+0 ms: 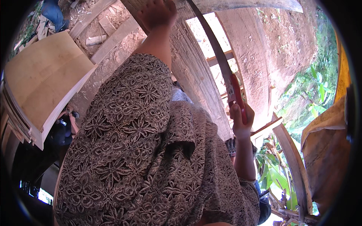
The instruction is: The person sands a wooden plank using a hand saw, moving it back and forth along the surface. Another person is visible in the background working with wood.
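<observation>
Below and to the right of the left hand, the right hand has its fingers clamped on the red handle of a handsaw, whose dark blade slants up and leftward from them until the top edge of the view cuts it off. The left fingers are bent over a brown board; the view crops them, so I cannot tell whether they grip it or merely press. To their right lies a grey crosswise board, near the blade's far end — whether the teeth touch it does not show.

That nearness worries me most: were the blade to jump or skate on the wood, the left fingers could be caught. A slack left hand might let the board shift, and the thin steel bind or bend. Above the right fingers, the gap beside the weathered plank would do nothing to stop a slipping saw. Just below them, a thin wooden strip could bruise the wrist — and the loose patterned garment, to their left, might snag on the teeth.
</observation>
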`<action>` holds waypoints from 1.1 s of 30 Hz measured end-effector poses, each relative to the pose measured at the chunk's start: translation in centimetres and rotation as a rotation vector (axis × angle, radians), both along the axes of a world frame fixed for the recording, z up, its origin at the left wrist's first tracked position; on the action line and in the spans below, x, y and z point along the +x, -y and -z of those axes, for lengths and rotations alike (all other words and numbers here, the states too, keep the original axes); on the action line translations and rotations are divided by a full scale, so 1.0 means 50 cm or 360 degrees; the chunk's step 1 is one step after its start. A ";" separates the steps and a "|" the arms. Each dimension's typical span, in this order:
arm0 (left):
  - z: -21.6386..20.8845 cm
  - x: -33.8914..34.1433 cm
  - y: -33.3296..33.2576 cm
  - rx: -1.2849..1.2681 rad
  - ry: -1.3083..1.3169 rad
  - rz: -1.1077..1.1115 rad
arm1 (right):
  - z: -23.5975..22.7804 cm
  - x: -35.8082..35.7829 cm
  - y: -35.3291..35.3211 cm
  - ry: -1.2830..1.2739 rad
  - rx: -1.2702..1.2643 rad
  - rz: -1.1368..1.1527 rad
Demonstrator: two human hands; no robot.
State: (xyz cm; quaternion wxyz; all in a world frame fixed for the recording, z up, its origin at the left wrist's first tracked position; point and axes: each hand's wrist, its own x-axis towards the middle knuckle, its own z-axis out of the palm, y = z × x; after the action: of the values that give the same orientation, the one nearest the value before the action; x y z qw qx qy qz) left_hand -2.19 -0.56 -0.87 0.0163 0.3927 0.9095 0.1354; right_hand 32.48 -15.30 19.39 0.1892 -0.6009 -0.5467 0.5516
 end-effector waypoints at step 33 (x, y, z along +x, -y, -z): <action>0.034 -0.006 0.012 -0.0036 -0.0108 0.0031 | 0.059 -0.076 -0.092 0.0138 0.0159 -0.0312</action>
State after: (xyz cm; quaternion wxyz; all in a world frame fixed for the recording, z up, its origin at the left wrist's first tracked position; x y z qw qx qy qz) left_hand -2.47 -1.16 -2.55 -0.0087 0.4057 0.9072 0.1114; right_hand 28.69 -10.71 16.42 0.1403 -0.5576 -0.6374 0.5130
